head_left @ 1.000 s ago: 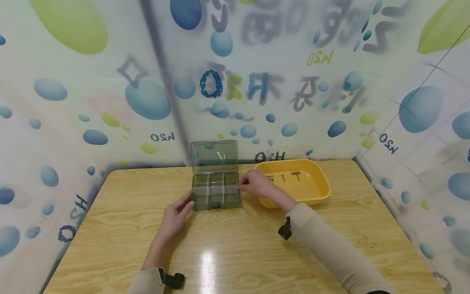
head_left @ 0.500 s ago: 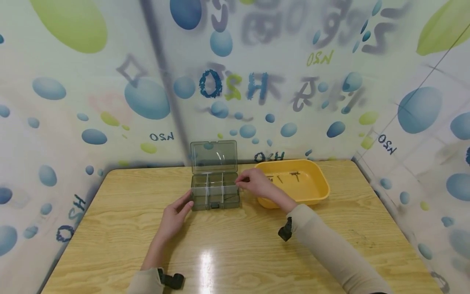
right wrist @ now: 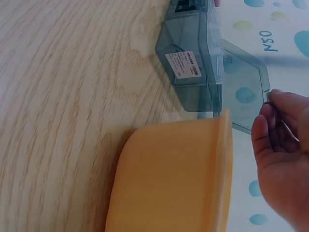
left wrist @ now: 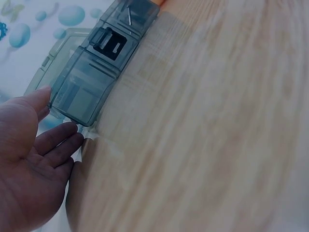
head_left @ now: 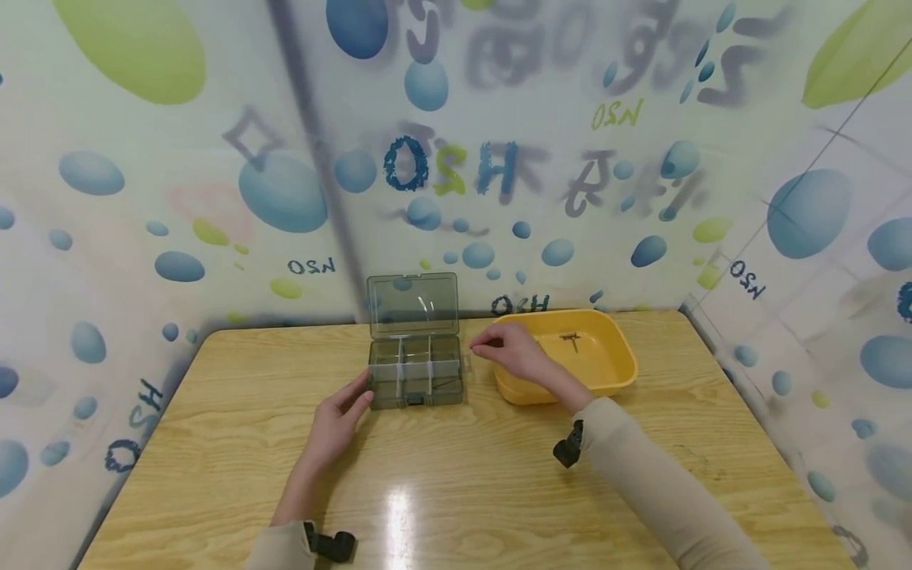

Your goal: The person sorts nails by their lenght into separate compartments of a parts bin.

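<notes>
A translucent grey-green compartment box [head_left: 416, 388] stands on the wooden table with its lid [head_left: 413, 305] raised against the wall. My left hand [head_left: 338, 418] rests against its left side, fingers fairly straight. A thin dark screw [left wrist: 129, 15] lies in the front right compartment. Just right of the box, my right hand [head_left: 514, 348] hovers beside the yellow tray's left edge. Its thumb and index fingertips meet, as the right wrist view shows; a small dark spot lies between them, but no held thing is clearly seen. Several screws [head_left: 572, 340] lie in the yellow tray [head_left: 602, 384], partly hidden by this hand.
The patterned wall [head_left: 442, 229] rises straight behind the table [head_left: 456, 475]. A white label [right wrist: 183, 65] is stuck on the box's right side. Only a narrow gap parts the box from the tray.
The right hand has drawn back from the box's right edge toward the tray. A thin screw, unseen a second ago, shows in the front right compartment. The left hand has kept its place.
</notes>
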`<control>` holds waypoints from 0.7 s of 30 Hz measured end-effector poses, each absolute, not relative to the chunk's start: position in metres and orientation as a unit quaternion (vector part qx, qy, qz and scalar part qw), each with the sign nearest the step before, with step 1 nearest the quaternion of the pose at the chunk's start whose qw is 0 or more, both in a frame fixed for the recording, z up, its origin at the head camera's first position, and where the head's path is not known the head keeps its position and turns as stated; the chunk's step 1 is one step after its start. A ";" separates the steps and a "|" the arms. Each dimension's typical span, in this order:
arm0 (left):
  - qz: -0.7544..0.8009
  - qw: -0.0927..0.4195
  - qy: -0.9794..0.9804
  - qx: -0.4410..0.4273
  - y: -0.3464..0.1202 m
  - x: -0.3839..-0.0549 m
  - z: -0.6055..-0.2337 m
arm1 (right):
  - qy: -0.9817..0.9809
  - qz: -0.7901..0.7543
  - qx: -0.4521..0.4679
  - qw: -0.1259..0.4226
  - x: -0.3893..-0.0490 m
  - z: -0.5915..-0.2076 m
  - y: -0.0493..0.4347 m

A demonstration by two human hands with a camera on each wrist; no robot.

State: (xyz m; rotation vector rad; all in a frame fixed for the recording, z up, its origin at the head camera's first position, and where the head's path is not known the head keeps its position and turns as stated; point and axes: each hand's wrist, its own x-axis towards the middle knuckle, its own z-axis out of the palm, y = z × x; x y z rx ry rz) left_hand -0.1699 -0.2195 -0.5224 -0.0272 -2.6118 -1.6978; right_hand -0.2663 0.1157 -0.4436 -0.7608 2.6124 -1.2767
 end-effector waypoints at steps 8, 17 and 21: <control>-0.546 0.011 -0.838 -0.011 -0.219 -0.170 -0.523 | 0.858 -0.452 -0.236 0.066 -0.267 -0.447 0.126; -0.540 0.017 -0.841 -0.012 -0.218 -0.171 -0.522 | 0.863 -0.460 -0.196 0.073 -0.277 -0.455 0.145; -0.546 0.013 -0.837 -0.012 -0.218 -0.171 -0.522 | 0.870 -0.456 -0.180 0.064 -0.284 -0.459 0.154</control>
